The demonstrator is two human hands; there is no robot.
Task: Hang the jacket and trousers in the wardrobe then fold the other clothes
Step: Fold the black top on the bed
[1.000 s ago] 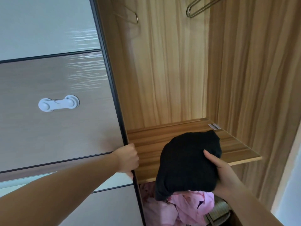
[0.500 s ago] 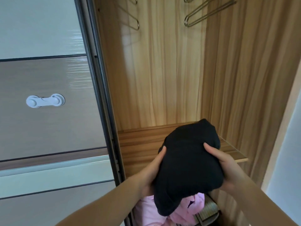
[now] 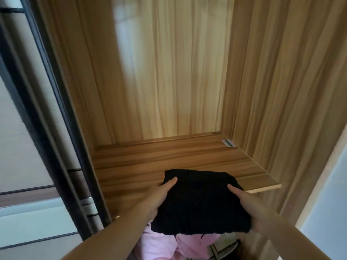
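My left hand (image 3: 159, 196) grips the left side of the folded black garment (image 3: 201, 203), thumb on top of the cloth and the fingers hidden underneath. My right hand (image 3: 249, 205) grips the right side the same way, thumb lying across the top, the rest tucked below. Between the two hands the garment is a flat, roughly square bundle; its far edge is over the front part of the wooden shelf (image 3: 150, 162), while its near edge hangs past the shelf's front lip toward me. I cannot tell whether the far edge already rests on the wood or is held just above it.

Below the bundle, under the shelf, some pink clothing (image 3: 159, 243) shows, and beside it on the right the corner of a dark-framed thing I cannot make out. A small label (image 3: 228, 143) sits at the shelf's back right corner. The wardrobe (image 3: 169, 72) rises around it in light wood grain, and its dark-framed sliding door (image 3: 56, 109) stands to the left.
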